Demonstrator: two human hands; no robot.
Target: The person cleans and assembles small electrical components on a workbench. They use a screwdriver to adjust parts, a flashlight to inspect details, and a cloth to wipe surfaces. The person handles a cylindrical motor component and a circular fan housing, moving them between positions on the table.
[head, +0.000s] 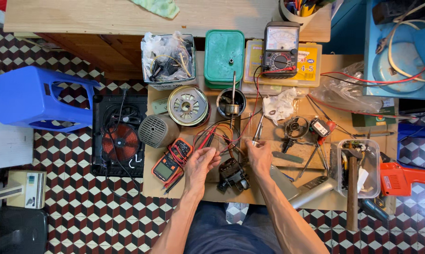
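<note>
My left hand (200,163) is closed on a bunch of red and black wires (218,136) above the cardboard-covered bench (198,193). My right hand (260,155) pinches a slim silver-tipped tool (258,131) that points away from me. Between the hands, close to my body, lies a small black motor part (232,175); the wires seem to run to it. An orange digital multimeter (171,162) with red leads lies just left of my left hand.
Behind the hands are a round metal rotor (188,106), a grey ribbed motor cap (157,130), a cup-shaped housing with a shaft (231,102), a green box (224,56) and an analog meter (280,49). A clear tub with a hammer (358,169) stands right. A blue stool (33,96) and an opened cooker (120,138) lie left.
</note>
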